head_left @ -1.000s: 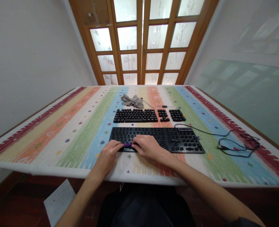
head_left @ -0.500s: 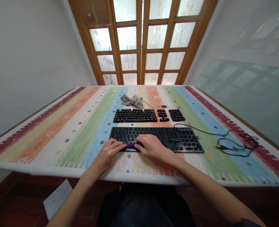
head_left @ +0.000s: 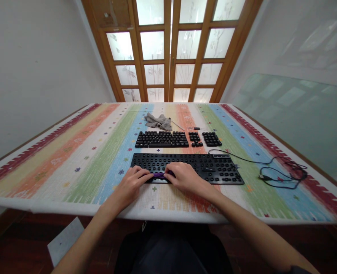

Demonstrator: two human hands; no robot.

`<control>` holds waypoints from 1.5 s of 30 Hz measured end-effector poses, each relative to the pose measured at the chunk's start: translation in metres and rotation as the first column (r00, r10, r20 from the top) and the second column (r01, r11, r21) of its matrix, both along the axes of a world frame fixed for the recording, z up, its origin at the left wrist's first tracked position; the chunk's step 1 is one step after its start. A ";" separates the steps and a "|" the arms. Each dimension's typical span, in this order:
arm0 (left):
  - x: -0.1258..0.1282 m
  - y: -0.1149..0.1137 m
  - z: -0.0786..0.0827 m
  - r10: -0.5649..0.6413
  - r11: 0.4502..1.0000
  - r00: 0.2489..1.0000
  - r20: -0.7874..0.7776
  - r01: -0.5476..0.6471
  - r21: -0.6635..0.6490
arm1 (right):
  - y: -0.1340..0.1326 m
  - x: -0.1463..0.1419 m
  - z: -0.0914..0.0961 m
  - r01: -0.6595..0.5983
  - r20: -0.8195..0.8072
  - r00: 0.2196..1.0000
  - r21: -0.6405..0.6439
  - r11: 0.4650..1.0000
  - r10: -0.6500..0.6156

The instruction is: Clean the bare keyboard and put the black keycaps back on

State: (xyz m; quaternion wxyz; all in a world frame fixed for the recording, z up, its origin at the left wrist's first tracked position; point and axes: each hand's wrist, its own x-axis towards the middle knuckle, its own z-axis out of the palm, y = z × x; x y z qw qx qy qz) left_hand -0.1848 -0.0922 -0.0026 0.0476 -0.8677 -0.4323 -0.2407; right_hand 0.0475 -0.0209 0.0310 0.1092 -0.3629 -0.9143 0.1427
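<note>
A black keyboard base [head_left: 208, 167] with its keycaps off lies near the front of the table. My left hand [head_left: 132, 182] and my right hand [head_left: 185, 177] rest on its front edge, fingers curled, pinching a small purple tool [head_left: 159, 175] between them. Behind the base the removed black keycaps [head_left: 162, 139] are laid out in keyboard order, with a smaller cluster [head_left: 196, 138] and a number-pad block [head_left: 211, 139] to their right.
The table wears a striped, multicoloured cloth [head_left: 71, 163]. A grey rag [head_left: 158, 121] lies at the back. The keyboard's black cable [head_left: 282, 175] coils at the right. A small dark item [head_left: 197, 128] sits behind the keycaps. Wooden glazed doors [head_left: 171, 49] stand beyond.
Both hands stay on the purple tool at the base's front edge; they have shifted very slightly. The camera has tilted a little.
</note>
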 end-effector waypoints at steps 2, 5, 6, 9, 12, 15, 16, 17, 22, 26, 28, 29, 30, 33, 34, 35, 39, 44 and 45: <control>0.005 0.001 0.002 -0.003 1.000 1.000 -0.018 0.003 0.001 | 0.001 0.003 0.000 0.013 0.007 1.000 0.001 1.000 -0.013; 0.015 0.002 0.005 -0.002 1.000 0.999 -0.048 0.001 -0.008 | 0.004 0.010 -0.001 0.035 -0.004 0.999 -0.019 0.999 -0.035; 0.018 0.002 0.006 0.006 1.000 0.998 -0.055 -0.006 -0.011 | 0.005 0.013 -0.002 0.039 -0.014 0.999 -0.029 0.999 -0.040; 0.028 0.003 0.008 0.038 0.999 0.998 -0.059 -0.039 -0.007 | 0.006 0.020 -0.004 0.042 -0.039 0.998 -0.045 0.998 -0.044; 0.036 0.006 0.008 0.059 0.998 0.996 -0.061 -0.057 0.026 | 0.004 0.024 -0.005 0.043 -0.053 0.998 -0.038 0.998 -0.045; 0.040 0.009 0.006 0.065 0.997 0.996 -0.061 -0.062 0.045 | 0.003 0.027 -0.005 0.048 -0.059 0.997 -0.034 0.998 -0.050; 0.041 0.010 0.005 0.063 0.997 0.996 -0.057 -0.061 0.043 | 0.003 0.028 -0.005 0.054 -0.059 0.997 -0.034 0.998 -0.056; 0.043 0.010 0.004 0.061 0.998 0.997 -0.053 -0.059 0.034 | 0.004 0.030 -0.006 0.061 -0.059 0.996 -0.034 0.998 -0.063; 0.051 0.012 0.004 0.070 0.998 0.996 -0.050 -0.070 -0.001 | 0.004 0.038 -0.009 0.079 -0.068 0.994 -0.056 0.995 -0.082; 0.059 0.012 0.005 0.083 0.996 0.996 -0.045 -0.083 0.013 | 0.003 0.042 -0.008 0.096 -0.066 0.993 -0.071 0.993 -0.100; 0.063 0.012 0.004 0.089 0.996 0.995 -0.040 -0.089 0.000 | 0.003 0.045 -0.007 0.101 -0.072 0.992 -0.068 0.993 -0.106; 0.065 0.012 0.004 0.089 0.996 0.995 -0.037 -0.090 -0.009 | 0.003 0.046 -0.007 0.103 -0.077 0.991 -0.065 0.993 -0.108; 0.067 0.013 0.003 0.087 0.996 0.996 -0.034 -0.088 -0.013 | 0.003 0.048 -0.008 0.105 -0.083 0.990 -0.065 0.992 -0.110; 0.072 0.013 0.001 0.078 0.997 0.997 -0.027 -0.078 -0.006 | 0.004 0.054 -0.009 0.108 -0.101 0.988 -0.072 0.992 -0.115; 0.074 0.013 0.001 0.073 0.997 0.997 -0.026 -0.073 -0.003 | 0.004 0.056 -0.010 0.110 -0.102 0.988 -0.074 0.991 -0.117; 0.075 0.013 0.000 0.067 0.998 0.997 -0.027 -0.067 -0.001 | 0.004 0.058 -0.010 0.115 -0.102 0.987 -0.074 0.991 -0.122; 0.081 0.014 0.000 0.051 0.999 0.998 -0.041 -0.051 -0.006 | 0.005 0.065 -0.010 0.135 -0.098 0.985 -0.079 0.988 -0.143; 0.086 0.016 -0.003 0.041 0.998 0.998 -0.054 -0.043 -0.040 | 0.007 0.073 -0.006 0.147 -0.081 0.985 -0.092 0.985 -0.155; 0.087 0.017 -0.003 0.037 0.998 0.998 -0.060 -0.040 -0.046 | 0.008 0.074 -0.005 0.155 -0.073 0.984 -0.097 0.983 -0.162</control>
